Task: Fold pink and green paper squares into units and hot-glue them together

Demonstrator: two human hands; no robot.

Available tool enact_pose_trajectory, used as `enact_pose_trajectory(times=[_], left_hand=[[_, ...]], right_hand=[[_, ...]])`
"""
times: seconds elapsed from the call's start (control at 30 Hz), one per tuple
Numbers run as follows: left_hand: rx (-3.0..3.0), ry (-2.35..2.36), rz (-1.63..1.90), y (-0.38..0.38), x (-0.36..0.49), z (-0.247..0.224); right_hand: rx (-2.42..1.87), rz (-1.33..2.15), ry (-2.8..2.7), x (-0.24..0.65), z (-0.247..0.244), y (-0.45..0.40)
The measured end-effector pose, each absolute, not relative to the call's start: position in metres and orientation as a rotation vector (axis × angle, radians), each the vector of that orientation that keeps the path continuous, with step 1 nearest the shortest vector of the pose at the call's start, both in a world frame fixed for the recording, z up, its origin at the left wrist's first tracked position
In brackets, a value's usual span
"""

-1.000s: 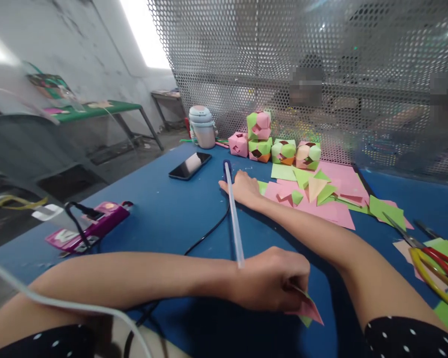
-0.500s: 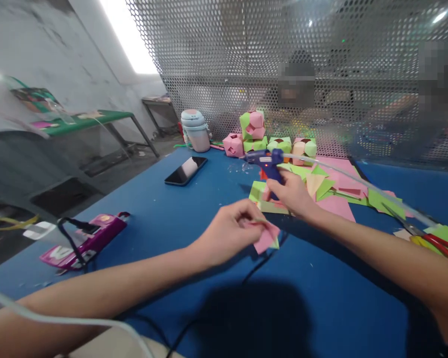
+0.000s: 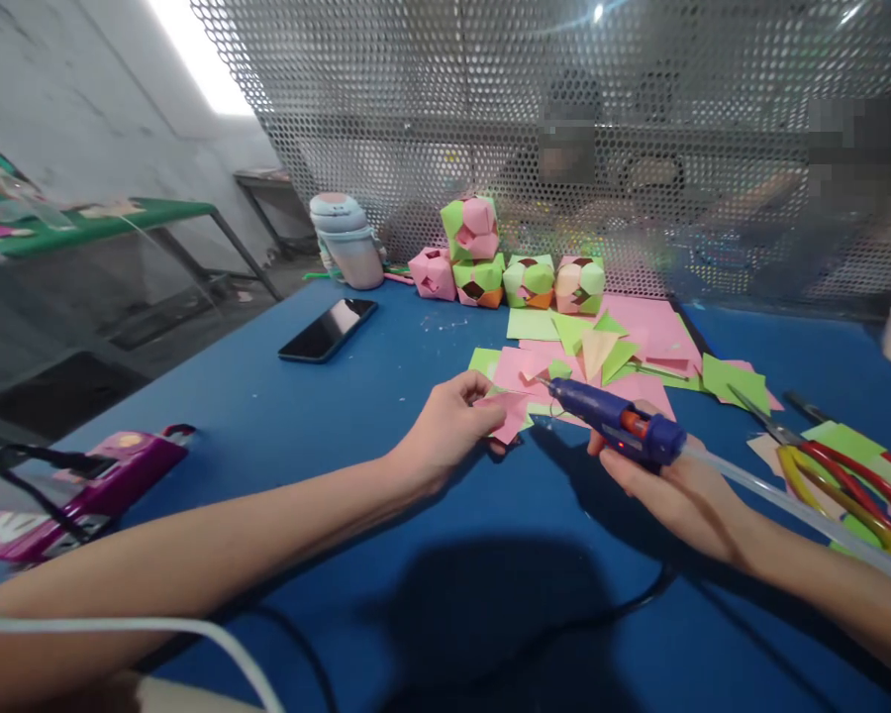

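Right hand (image 3: 672, 490) clamps glue gun (image 3: 609, 416), apparently gluing; left hand (image 3: 445, 428), near the gun's nozzle (image 3: 548, 383), pinches pink paper (image 3: 512, 416); next move needs steady aim.

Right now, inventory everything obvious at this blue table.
Perforated metal screen: one, grey, back
Folded paper cubes: five, pink and green, back
Lidded bottle: one, pale, back left
Flat phone: one, black, left
Power strip: one, purple, left
Cords: count unclear, black and white, front
Paper pieces: many, pink and green, right
Scissors: count unclear, red and yellow handles, right
Glue gun: one, blue, right hand
Gripped paper: count unclear, mostly pink, left hand
Left hand: one, centre
Right hand: one, right
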State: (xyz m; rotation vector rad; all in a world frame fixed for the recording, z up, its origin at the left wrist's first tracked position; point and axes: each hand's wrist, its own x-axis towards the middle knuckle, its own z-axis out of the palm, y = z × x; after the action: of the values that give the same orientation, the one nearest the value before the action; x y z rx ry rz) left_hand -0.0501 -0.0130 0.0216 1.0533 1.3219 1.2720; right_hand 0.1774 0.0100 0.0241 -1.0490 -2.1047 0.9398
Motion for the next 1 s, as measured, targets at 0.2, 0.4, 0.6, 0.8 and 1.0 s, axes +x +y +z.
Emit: enact_pose_trajectory(times=[0.2, 0.4, 0.6, 0.8, 1.0], left_hand=[[1.101, 1.297, 1.203, -0.005, -0.031, 0.014], [1.123, 1.309, 1.159, -0.004, -0.026, 0.006], [1.142, 1.33, 1.155, -0.005, -0.027, 0.003], [1.191, 1.308, 1.174, -0.006, -0.029, 0.002], [1.171, 1.324, 1.179, -0.007, -0.029, 0.002]], right_hand=[[-0.957, 0.75, -2.226, 0.184, 0.017, 0.008], [-0.955, 0.77, -2.254, 0.182, 0.019, 0.004], [-0.903, 0.753, -2.262, 0.178, 0.013, 0.005], [-0.912, 0.781, -2.258, 0.179, 0.011, 0.006], [-0.89, 0.812, -2.276, 0.184, 0.008, 0.005]])
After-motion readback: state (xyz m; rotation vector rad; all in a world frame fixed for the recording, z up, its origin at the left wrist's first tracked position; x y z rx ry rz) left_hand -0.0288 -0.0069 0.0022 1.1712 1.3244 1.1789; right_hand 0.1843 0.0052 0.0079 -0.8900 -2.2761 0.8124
